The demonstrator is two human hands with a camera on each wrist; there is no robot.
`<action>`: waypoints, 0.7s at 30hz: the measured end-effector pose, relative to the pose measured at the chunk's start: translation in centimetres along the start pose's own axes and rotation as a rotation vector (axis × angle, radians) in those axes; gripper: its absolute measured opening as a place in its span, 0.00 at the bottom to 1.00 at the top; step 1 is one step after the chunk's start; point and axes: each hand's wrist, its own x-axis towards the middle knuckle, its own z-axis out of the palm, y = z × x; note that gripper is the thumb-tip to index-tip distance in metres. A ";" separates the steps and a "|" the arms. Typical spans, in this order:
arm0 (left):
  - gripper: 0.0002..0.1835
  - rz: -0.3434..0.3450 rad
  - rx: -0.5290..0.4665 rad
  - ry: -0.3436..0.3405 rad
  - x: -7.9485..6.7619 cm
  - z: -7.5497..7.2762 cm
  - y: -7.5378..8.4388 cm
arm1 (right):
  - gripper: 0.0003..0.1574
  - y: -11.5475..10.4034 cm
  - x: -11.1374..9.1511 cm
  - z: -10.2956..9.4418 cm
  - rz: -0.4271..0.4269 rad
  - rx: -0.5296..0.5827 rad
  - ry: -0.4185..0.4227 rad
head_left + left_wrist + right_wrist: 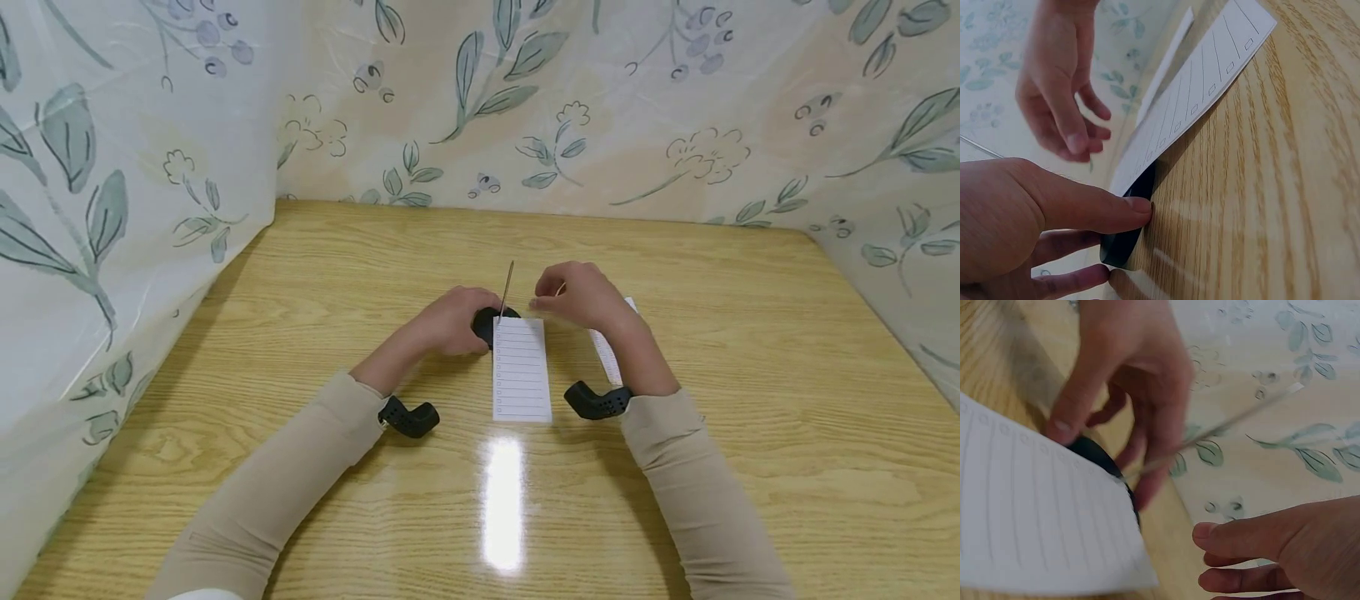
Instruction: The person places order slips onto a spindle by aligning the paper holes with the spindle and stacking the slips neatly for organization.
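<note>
A bill spike with a round black base (483, 327) stands on the table, its thin metal spike (507, 287) pointing up with a slight lean. The left hand (456, 322) grips the base by its edge, with the thumb on the near side in the left wrist view. A white lined sheet with small checkboxes (522, 373) has its top corner at the spike's foot, covering part of the base (1124, 247). Just right of the spike the right hand (581, 293) hovers, fingers loosely bent, with nothing visible between thumb and fingers (1241, 534).
Another white lined paper (606, 357) lies on the wooden table (750, 350), partly hidden beneath the right forearm. A floral curtain (465, 108) borders the table at the back and both sides. Black wrist cameras (411, 418) sit on both wrists.
</note>
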 end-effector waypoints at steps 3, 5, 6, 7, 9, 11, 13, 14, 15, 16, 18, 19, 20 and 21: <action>0.29 -0.027 -0.001 0.001 -0.2 0.1 0.0 | 0.15 1.4 -0.8 -0.8 0.023 -0.002 0.031; 0.30 -0.042 -0.004 -0.001 -0.4 0.2 0.0 | 0.16 2.5 -1.4 -1.3 0.045 -0.001 0.037; 0.30 -0.049 -0.007 0.000 -0.4 0.3 0.0 | 0.16 3.0 -1.7 -1.4 0.058 -0.001 0.039; 0.30 -0.053 -0.009 -0.001 -0.5 0.3 0.0 | 0.17 3.6 -2.1 -1.5 0.069 -0.005 0.040; 0.30 -0.061 -0.015 -0.001 -0.6 0.4 -0.1 | 0.18 4.5 -2.7 -1.7 0.089 -0.015 0.041; 0.30 -0.065 -0.016 0.000 -0.7 0.4 -0.2 | 0.19 5.4 -3.4 -1.8 0.110 -0.023 0.032; 0.31 -0.063 -0.014 -0.002 -0.8 0.4 -0.3 | 0.22 5.9 -3.9 -1.9 0.133 -0.035 0.021; 0.31 -0.060 -0.012 -0.003 -0.9 0.3 -0.3 | 0.23 6.2 -4.2 -1.9 0.143 -0.039 0.018; 0.32 -0.060 -0.002 -0.004 -1.0 0.3 -0.3 | 0.24 6.4 -4.4 -1.9 0.154 -0.044 0.015; 0.33 -0.061 0.005 -0.004 -1.1 0.2 -0.4 | 0.26 6.5 -4.6 -1.9 0.162 -0.048 0.013; 0.35 -0.071 0.006 -0.003 -1.5 -0.1 -0.4 | 0.28 6.8 -4.9 -1.9 0.173 -0.063 0.013; 0.36 -0.078 0.007 0.001 -1.7 -0.2 -0.5 | 0.30 6.9 -5.0 -1.9 0.175 -0.068 0.012; 0.36 -0.085 0.004 0.007 -2.0 -0.4 -0.4 | 0.32 6.9 -5.1 -1.8 0.177 -0.071 0.011; 0.35 -0.093 0.002 0.015 -2.2 -0.6 -0.5 | 0.34 6.9 -5.1 -1.8 0.179 -0.074 0.010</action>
